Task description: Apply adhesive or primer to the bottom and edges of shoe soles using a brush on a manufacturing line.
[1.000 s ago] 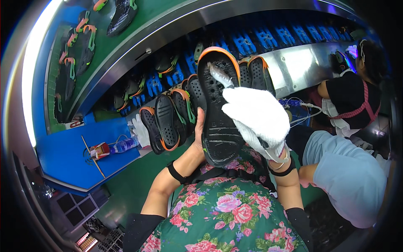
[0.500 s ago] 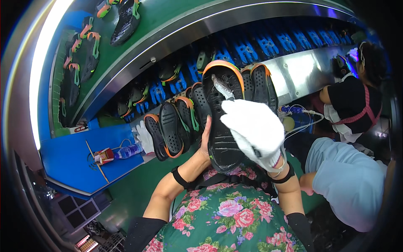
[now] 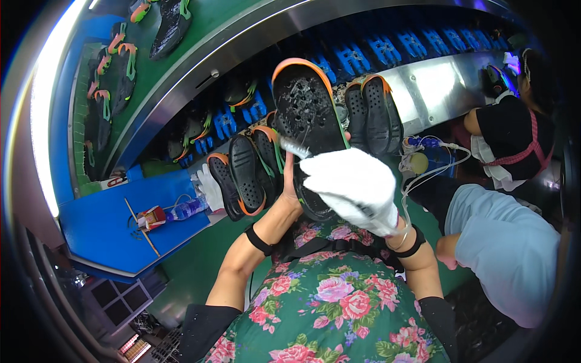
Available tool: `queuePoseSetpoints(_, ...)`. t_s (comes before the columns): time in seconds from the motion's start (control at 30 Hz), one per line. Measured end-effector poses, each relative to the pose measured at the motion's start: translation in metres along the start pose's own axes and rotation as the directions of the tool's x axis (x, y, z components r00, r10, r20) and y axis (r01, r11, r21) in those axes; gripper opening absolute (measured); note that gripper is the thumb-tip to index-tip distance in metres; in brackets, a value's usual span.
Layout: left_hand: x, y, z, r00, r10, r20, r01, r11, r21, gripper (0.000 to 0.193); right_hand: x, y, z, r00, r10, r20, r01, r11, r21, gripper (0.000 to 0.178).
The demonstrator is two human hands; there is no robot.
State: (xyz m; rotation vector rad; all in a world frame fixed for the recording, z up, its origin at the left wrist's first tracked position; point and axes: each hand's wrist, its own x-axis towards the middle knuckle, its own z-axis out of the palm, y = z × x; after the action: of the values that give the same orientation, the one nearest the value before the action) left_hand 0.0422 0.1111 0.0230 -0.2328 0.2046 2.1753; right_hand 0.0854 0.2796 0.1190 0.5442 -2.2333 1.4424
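A black shoe sole (image 3: 305,109) with holes and an orange rim at its far end stands tilted up before me, wet and shiny inside. My bare left hand (image 3: 290,184) is closed round its left side and back, and a fingertip shows at the right edge. Over the sole's lower part is my right hand (image 3: 354,187) in a white glove, closed on a brush (image 3: 295,148). Only the brush's pale, wet-looking bristles show, at the sole's left edge; its handle is hidden in the glove.
More black soles (image 3: 245,172) lean at the left, and others (image 3: 378,115) at the right. Behind runs a conveyor with blue holders (image 3: 384,51). A blue side table (image 3: 103,224) carries a bottle (image 3: 187,209). Two people work at the right, one in a light blue top (image 3: 502,242).
My gloved hand and the brush have moved left and toward me, from the sole's middle to its left edge. The sole has shifted slightly left and away, baring its wet, holed surface.
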Motion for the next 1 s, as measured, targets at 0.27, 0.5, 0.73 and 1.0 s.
queuePoseSetpoints(0.27, 0.018, 0.003, 0.027, 0.991, 0.017, 0.134, -0.015, 1.0, -0.021, 0.107, -0.012, -0.003, 0.009, 0.999, -0.034, -0.029, 0.029, 0.987, -0.16, 0.029)
queuePoseSetpoints(0.5, 0.031, 0.007, 0.033, 0.965, 0.159, 0.207, -0.154, 0.987, -0.038, 0.103, -0.018, -0.002, 0.002, 0.993, 0.082, -0.089, -0.085, 0.996, -0.027, 0.028)
queuePoseSetpoints(0.73, 0.036, 0.015, 0.031, 0.964, 0.141, 0.223, -0.139, 0.99, -0.023, 0.102, -0.028, -0.008, 0.007, 0.977, 0.203, -0.064, -0.168, 0.92, 0.355, 0.025)
queuePoseSetpoints(1.0, 0.035, 0.026, 0.032, 0.942, 0.125, 0.31, -0.103, 0.991, -0.087, 0.099, -0.026, -0.013, 0.006, 0.995, 0.067, 0.074, -0.089, 0.937, 0.339, 0.028)
